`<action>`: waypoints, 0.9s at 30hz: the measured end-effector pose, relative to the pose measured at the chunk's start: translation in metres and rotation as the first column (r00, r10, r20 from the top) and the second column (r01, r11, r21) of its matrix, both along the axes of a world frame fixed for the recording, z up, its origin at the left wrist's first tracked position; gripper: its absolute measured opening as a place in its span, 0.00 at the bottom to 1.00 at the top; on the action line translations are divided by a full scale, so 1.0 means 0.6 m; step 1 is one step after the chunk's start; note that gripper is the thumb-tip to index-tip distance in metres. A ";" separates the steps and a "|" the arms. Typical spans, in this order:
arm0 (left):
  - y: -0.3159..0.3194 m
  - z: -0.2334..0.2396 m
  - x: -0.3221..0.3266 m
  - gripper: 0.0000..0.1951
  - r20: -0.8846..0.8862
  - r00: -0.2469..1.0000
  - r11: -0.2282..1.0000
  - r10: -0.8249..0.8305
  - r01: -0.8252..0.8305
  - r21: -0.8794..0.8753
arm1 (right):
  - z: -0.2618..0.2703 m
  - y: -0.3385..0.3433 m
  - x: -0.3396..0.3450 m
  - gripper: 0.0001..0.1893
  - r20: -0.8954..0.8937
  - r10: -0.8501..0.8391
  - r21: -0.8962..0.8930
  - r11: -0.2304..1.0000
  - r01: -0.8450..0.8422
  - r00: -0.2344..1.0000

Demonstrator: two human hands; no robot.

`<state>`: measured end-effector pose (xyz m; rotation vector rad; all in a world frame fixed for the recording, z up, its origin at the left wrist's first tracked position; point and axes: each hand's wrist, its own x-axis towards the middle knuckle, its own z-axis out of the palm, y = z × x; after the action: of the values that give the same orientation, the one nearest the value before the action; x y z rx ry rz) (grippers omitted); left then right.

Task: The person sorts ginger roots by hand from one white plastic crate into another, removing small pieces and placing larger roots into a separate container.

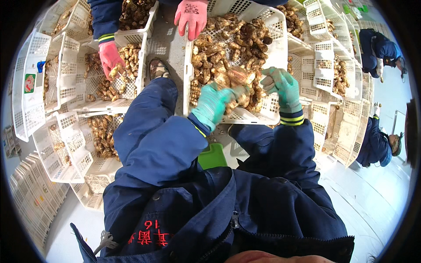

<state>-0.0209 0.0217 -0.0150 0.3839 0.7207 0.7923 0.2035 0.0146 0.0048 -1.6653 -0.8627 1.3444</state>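
My left hand [212, 103], in a green-coated glove, reaches over a white perforated plastic crate [278, 59] that holds many knobbly brown mushrooms [207, 54]. A motion-blurred mushroom [235, 77] is between its thumb and fingers. At the crate's near right side is my right hand [285, 87], gloved alike. Its fingers are bent, their tips dirty and blurred; whether anything is between them is not visible. Opposite me, a co-worker's pink-gloved hand [191, 18] rests at the crate's left rim. The co-worker's other pink glove [110, 59] holds a mushroom [115, 70] above another crate [139, 77].
More white crates with mushrooms stand left and right, such as one beside my knee [70, 144]. Stacked crates [36, 194] are at lower left. A green plastic object [213, 156] lies below the main crate. Two people [378, 52] work at far right.
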 end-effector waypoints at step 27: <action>0.005 -0.014 -0.019 0.18 0.524 0.852 0.954 0.024 0.138 -0.268 | 0.006 0.004 -0.056 0.22 -0.773 0.079 0.026 0.995 -0.094 0.629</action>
<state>-0.0325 0.0248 -0.0235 -0.0908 0.3004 0.6746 0.1701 0.0169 0.0084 -0.8652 -0.3962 1.9157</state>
